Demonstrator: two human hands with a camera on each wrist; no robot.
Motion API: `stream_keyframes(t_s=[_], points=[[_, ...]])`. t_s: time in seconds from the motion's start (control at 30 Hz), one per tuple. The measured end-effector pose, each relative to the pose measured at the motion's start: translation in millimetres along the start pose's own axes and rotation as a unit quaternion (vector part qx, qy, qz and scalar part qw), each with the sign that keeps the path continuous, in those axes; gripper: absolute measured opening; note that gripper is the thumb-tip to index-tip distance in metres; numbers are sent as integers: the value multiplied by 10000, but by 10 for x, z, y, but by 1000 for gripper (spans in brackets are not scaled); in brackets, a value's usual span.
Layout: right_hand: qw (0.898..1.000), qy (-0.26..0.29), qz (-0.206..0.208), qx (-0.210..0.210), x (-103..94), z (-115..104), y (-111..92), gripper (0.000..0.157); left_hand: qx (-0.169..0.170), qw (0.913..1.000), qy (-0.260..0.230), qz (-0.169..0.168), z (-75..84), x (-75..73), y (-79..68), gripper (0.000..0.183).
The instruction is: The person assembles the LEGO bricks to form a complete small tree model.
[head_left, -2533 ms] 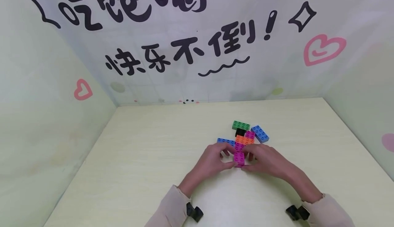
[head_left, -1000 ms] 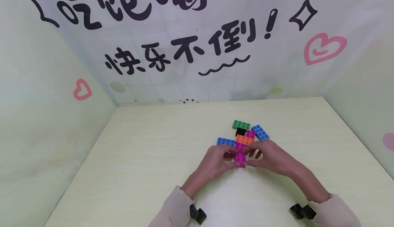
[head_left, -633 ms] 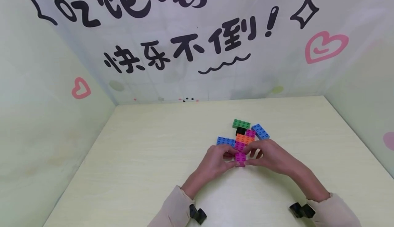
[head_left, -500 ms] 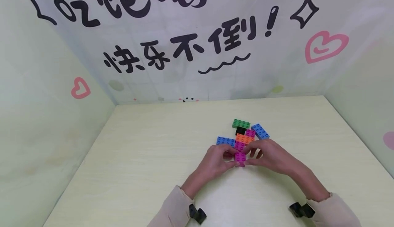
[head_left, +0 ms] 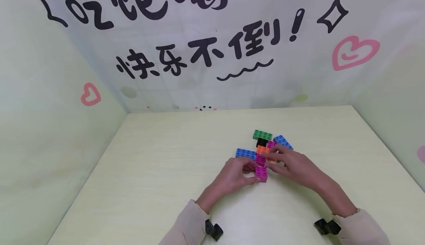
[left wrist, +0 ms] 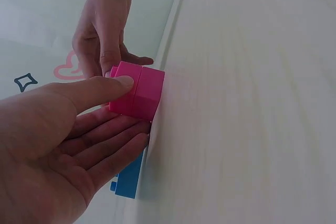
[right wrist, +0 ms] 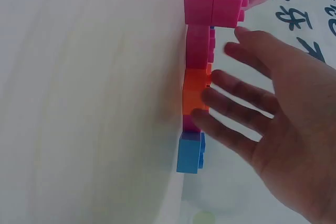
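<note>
Two pink toy building bricks (head_left: 261, 174), one stacked on the other, stand on the table at the near end of a cluster. My left hand (head_left: 231, 175) pinches the stack from the left; in the left wrist view the thumb lies across the pink bricks (left wrist: 143, 94). To the right, my right hand (head_left: 300, 169) holds nothing, its fingers extended beside a single pink brick (head_left: 260, 159) and an orange brick (head_left: 261, 149). The right wrist view shows those fingers spread next to the orange brick (right wrist: 193, 92). Part of the orange brick is hidden behind them.
Behind the orange brick lie another pink brick (head_left: 271, 144), a black brick (head_left: 261, 142) and a green brick (head_left: 262, 134). One blue brick (head_left: 245, 153) sits to the left, another blue brick (head_left: 283, 141) to the back right. Printed walls surround the table (head_left: 172, 186).
My right hand has let go of the pink stack and moved slightly away and back, its fingers straightening over the orange brick. The left hand keeps its pinch in the same place.
</note>
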State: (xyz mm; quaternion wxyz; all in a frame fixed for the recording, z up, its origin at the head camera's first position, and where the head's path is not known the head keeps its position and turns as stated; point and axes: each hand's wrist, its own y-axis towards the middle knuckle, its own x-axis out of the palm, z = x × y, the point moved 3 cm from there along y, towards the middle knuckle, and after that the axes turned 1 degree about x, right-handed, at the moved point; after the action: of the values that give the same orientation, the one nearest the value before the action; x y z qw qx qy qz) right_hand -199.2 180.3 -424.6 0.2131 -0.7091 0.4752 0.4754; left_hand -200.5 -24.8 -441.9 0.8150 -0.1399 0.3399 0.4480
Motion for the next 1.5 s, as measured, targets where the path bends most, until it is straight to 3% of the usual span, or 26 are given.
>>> stream_keyframes(t_s=[0.3, 0.53, 0.93, 1.03, 1.13, 1.27, 1.37, 1.5], points=[[9986, -490, -94, -152, -75, -30, -38, 20, 57, 9999, -93, 0, 22, -11, 16, 33], [9970, -756, 113, -125, -83, -29, -33, 38, -34, 9999, -160, -37, 19, -20, 10, 33], [9961, -812, -170, 316, -110, -21, -10, 36, -136, 9996, -215, -82, 23, -35, 14, 33], [9973, -589, 25, 444, -191, -43, -20, 36, -130, 9996, -234, -85, 24, -41, 13, 32], [9991, 105, 193, 375, -253, -72, -27, 36, -111, 9995, -272, -94, 24, -43, 11, 32], [9940, 1081, -136, -30, -241, -131, -17, 36, -70, 9995, -288, -78, 21, -49, 5, 34], [9907, 1273, -445, -157, -207, -160, -17, 36, -31, 9996, -258, -59, 21, -52, 3, 36], [9905, 1246, -559, -145, -186, -169, -21, 36, 21, 9997, -245, -55, 26, -48, 8, 37]])
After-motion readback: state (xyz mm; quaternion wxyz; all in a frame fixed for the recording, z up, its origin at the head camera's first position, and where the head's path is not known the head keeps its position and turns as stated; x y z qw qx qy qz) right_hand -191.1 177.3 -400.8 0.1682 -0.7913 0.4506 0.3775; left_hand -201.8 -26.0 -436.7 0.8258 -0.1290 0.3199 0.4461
